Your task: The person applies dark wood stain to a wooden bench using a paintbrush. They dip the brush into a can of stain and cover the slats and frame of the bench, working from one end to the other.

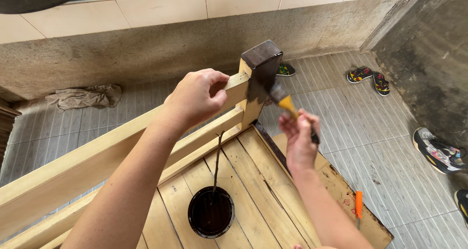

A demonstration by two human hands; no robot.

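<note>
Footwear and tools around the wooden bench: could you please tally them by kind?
Flip-flops: 3
Sneakers: 2
Paintbrush, in the right hand: 1
Can of dark stain: 1
Stir stick: 1
Orange-handled tool: 1
Total: 9

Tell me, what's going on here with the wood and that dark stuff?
A person is brushing dark stain onto a pale wooden frame. The left hand grips the top rail, and the right hand holds a paintbrush against the corner post, whose top is already dark. A tin of stain with a stick in it sits on the slats. Sandals lie on the tiled floor.
</note>
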